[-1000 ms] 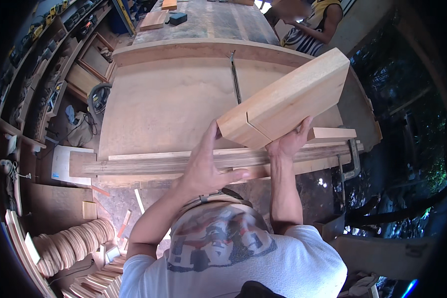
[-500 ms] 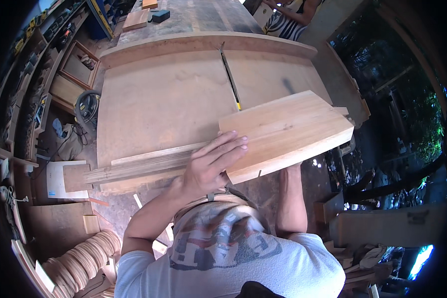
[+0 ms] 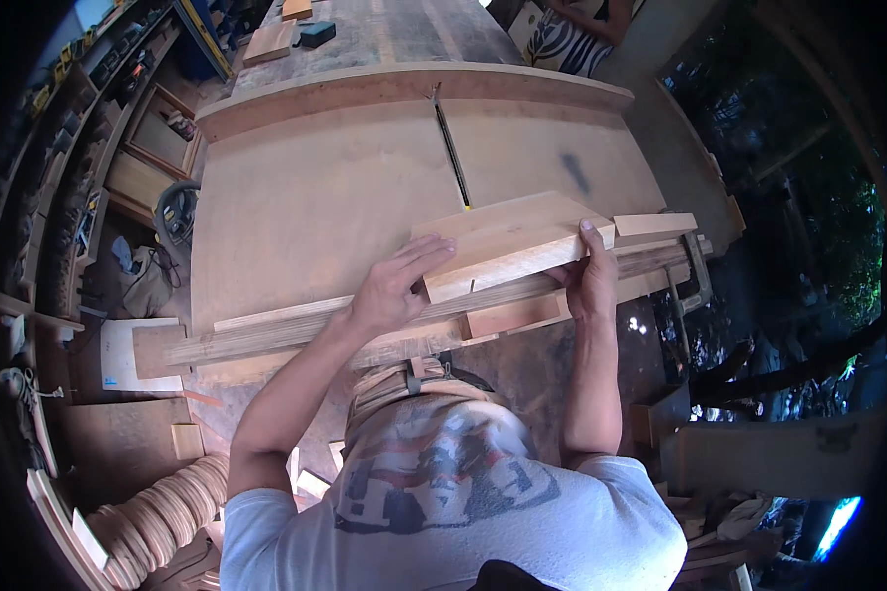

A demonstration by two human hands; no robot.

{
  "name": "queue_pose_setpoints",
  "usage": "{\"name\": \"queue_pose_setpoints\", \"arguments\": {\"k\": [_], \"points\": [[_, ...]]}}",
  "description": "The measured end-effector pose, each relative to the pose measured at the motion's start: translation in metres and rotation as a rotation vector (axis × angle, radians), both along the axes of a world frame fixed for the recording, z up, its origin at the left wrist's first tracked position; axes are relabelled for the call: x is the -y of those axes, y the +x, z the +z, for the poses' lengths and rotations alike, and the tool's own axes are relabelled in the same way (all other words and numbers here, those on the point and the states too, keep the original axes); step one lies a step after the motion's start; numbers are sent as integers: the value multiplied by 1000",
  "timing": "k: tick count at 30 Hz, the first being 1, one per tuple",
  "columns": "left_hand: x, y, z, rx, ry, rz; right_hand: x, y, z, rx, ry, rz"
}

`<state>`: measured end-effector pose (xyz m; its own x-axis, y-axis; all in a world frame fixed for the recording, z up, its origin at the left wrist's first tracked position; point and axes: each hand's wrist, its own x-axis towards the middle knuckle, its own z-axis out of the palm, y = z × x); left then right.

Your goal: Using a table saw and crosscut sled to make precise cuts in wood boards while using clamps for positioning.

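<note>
I hold a thick, pale wooden board tilted over the near side of a plywood sled. My left hand is closed on the board's left end, fingers along its upper edge. At the other end, my right hand grips it with the thumb on the near edge and the fingers partly hidden behind. A short dark mark shows on that near edge. Beyond the board, a narrow slot runs toward the sled's far fence. The laminated near fence passes below my hands.
A clamp and a small wooden block sit at the near fence's right end. Past the far fence, a worktable bears a wood piece and a dark block. Another person is at the back right. Shelves line the left.
The board has tipped and shifted left, showing more of its near edge. My right hand has come up into view at its right end, and my left hand has moved slightly left.
</note>
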<state>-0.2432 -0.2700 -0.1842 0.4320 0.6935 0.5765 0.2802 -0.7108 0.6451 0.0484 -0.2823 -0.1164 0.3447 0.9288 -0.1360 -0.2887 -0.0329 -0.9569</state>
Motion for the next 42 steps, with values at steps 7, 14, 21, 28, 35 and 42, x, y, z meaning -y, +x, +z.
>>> {"name": "queue_pose_setpoints", "arguments": {"k": [7,14,21,28,35,42], "points": [[-33,17,5,-153,-75,8,-35,29,-24,-45,-145,-35],[-63,39,14,-165,-331,-49,-40,57,-47,-98,-168,-34],[-86,45,17,-146,-494,-6,-22,63,-17,9,-15,0],[-88,47,7,-90,-445,-9,-17,72,-16,65,-4,29],[-76,32,-1,-257,-258,-16,-8,88,-16,750,-62,204],[-86,27,-9,-584,148,-70,-4,116,-16,817,196,47]]}}
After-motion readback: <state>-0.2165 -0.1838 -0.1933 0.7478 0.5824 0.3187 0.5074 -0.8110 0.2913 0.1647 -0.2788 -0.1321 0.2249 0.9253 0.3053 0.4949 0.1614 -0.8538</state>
